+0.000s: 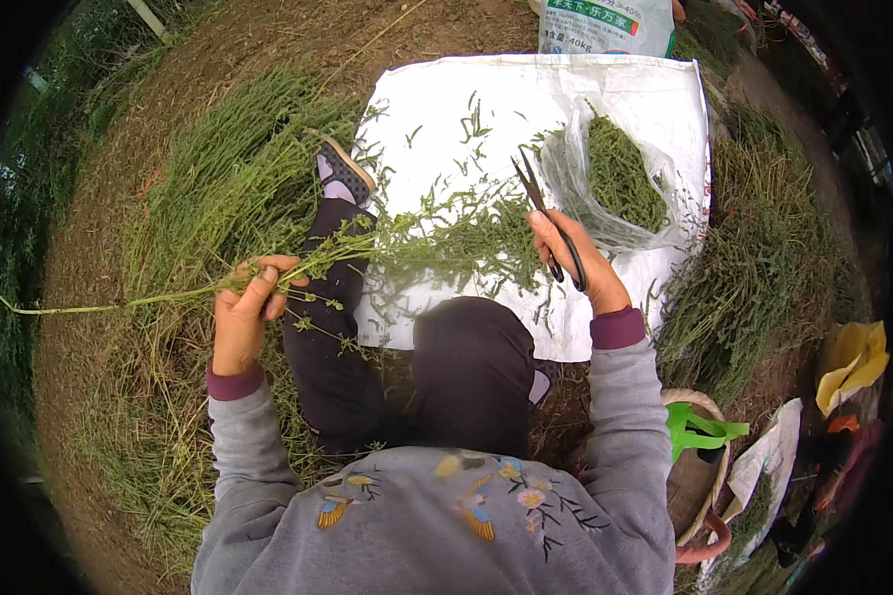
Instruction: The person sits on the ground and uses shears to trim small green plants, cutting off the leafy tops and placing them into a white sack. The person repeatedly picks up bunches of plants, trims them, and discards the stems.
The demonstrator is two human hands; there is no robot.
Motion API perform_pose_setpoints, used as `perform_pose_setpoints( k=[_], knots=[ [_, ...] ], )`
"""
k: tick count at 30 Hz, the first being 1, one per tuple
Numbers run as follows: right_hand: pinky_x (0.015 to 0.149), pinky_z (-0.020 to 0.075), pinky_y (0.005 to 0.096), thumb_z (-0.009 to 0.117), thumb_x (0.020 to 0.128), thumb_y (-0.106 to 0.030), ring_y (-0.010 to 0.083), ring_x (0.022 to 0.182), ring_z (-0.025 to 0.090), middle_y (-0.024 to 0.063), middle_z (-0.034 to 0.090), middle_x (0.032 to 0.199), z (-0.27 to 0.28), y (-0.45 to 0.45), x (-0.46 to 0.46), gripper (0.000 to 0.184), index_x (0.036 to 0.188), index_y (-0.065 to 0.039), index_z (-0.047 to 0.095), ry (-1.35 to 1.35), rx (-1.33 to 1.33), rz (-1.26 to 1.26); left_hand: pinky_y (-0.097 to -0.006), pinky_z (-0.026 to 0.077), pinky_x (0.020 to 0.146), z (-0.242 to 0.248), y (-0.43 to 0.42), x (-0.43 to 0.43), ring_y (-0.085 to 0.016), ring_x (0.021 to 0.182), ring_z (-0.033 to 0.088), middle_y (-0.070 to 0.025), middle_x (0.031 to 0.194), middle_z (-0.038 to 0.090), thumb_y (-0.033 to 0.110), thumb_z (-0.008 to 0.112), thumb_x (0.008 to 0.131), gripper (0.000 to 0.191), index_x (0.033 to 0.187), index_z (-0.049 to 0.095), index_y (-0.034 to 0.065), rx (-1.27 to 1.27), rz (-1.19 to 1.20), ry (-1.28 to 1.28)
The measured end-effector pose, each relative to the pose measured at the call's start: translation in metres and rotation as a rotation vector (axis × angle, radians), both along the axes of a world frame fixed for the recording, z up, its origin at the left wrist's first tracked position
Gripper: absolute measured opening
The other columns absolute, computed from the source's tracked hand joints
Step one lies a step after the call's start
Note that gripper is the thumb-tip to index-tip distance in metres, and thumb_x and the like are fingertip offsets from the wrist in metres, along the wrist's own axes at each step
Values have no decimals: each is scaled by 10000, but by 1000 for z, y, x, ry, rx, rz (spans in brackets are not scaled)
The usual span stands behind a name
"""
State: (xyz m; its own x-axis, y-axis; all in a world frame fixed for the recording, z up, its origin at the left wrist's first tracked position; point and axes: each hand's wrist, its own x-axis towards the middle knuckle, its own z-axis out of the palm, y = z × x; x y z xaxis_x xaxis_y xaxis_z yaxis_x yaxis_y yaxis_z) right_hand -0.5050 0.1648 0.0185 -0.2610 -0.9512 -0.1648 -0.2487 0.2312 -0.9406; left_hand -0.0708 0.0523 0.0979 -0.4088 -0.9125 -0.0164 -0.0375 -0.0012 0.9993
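Observation:
My left hand [249, 316] grips a long leafy plant stalk [156, 299] by its stem, over my left leg. The stalk's bare end points left; its leafy tips reach right over a white woven sheet [431, 93]. In my right hand [584, 260] is a pair of dark metal scissors [537, 195], blades slightly apart and pointing away from me. Loose green sprigs [491, 242] lie scattered on the sheet around the stalk's tips. Just beyond the right hand, a clear plastic bag [563, 167] lies open with green plant tips [621, 175] inside.
A thick heap of cut stalks [216, 186] lies to the left, another pile [751, 275] to the right. A printed sack [603, 30] stands beyond the sheet. At lower right are a wicker basket [696, 491], a green bag [692, 430] and a yellow bag [852, 364].

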Motion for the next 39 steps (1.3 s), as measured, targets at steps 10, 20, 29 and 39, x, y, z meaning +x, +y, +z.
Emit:
perform_pose_setpoints(
  k=[10,20,29,39],
  knots=[
    [445,283,221,601,1061,-462,24,483,375,-76,429,611,28,9,22,473,1054,-3,714,-259,-116,-100,-211,342,574,-5,-3,8,-52,621,425,-126,1004,759,213,593,1059,291,1202,712,-11,17,53,32],
    [653,511,449,786,869,-482,384,769,650,170,624,819,34,3,54,536,1128,-27,672,1011,-285,-9,-204,355,563,2,-3,5,-48,610,426,-137,994,770,201,603,1049,280,1189,719,-12,-46,32,9],
    [652,539,448,811,822,-485,359,764,695,159,657,829,43,-1,52,482,960,-45,671,1104,-192,92,-216,383,578,12,2,14,-60,631,475,-85,942,734,172,598,1047,279,1170,723,-45,-182,-8,-110],
    [647,559,424,815,835,-404,322,739,712,143,669,832,47,-13,47,409,930,-35,666,1326,-212,212,-259,471,645,36,12,16,-123,721,598,-108,1017,723,60,574,1008,239,1170,712,-48,-501,-217,-341]
  ],
)
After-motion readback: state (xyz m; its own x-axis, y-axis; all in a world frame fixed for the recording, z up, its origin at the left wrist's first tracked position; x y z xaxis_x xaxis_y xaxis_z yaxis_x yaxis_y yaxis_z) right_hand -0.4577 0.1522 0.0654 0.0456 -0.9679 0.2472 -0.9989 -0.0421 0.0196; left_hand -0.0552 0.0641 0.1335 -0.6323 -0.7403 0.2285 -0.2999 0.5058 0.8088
